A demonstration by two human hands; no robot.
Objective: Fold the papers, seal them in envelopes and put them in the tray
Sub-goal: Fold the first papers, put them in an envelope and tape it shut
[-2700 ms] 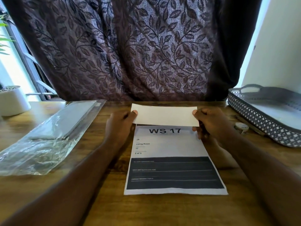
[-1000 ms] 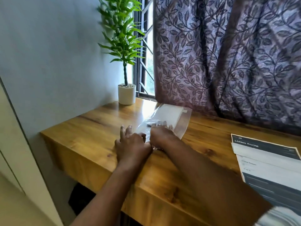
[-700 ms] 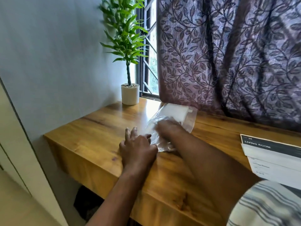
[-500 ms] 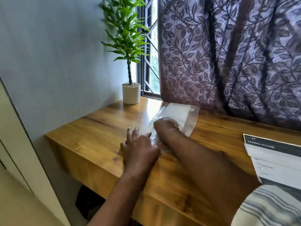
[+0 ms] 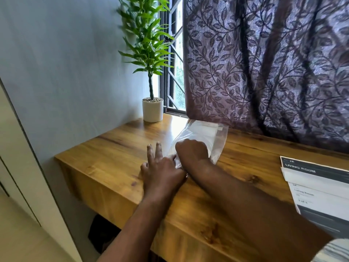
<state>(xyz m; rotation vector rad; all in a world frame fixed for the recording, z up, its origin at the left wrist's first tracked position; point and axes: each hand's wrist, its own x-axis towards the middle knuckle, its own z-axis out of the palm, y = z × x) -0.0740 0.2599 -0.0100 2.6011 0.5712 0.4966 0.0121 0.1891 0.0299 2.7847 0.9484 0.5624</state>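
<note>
The clear plastic bag (image 5: 217, 140) lies flat on the bench (image 5: 113, 157), near the far edge and just in front of the curtain (image 5: 264, 63). White envelopes (image 5: 204, 129) are visible through the far end of the bag.

The left hand (image 5: 162, 173) rests palm down on the bench at the near end of the bag. Its fingers (image 5: 154, 151) are straight and slightly spread, and its thumb side touches the bag's edge.

The right hand (image 5: 191, 153) is at the near end of the bag, knuckles up, just beside the left hand. Its fingers bend down out of sight among the plastic, so whether they pinch the bag or an envelope cannot be determined.

The printed sheet (image 5: 319, 188) lies at the right edge of the bench, well apart from the bag. Its top portion is folded over, showing "LIVING ROOM".

A potted plant (image 5: 152, 110) stands at the far left corner of the bench, beside the window (image 5: 176, 72).
</note>
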